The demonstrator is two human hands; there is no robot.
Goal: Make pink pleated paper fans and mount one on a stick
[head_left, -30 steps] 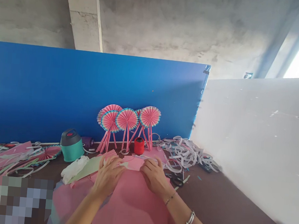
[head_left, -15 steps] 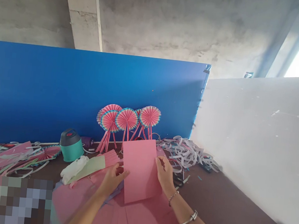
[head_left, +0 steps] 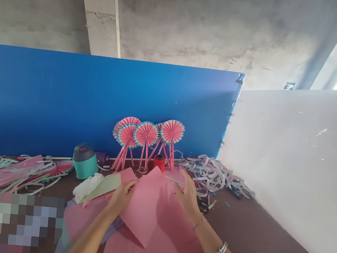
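A left hand [head_left: 122,196] pinches the left edge of a pink sheet [head_left: 143,209], held at a slant over a pile of pink paper [head_left: 173,237] on a brown bench [head_left: 230,230]. The right hand [head_left: 188,195], thumb and fingers apart, is to the right of the sheet, by a thin, blurred pale strip [head_left: 174,180]. Behind, pink pleated fans [head_left: 146,134] stand against a blue panel [head_left: 56,97], near a red container [head_left: 159,164].
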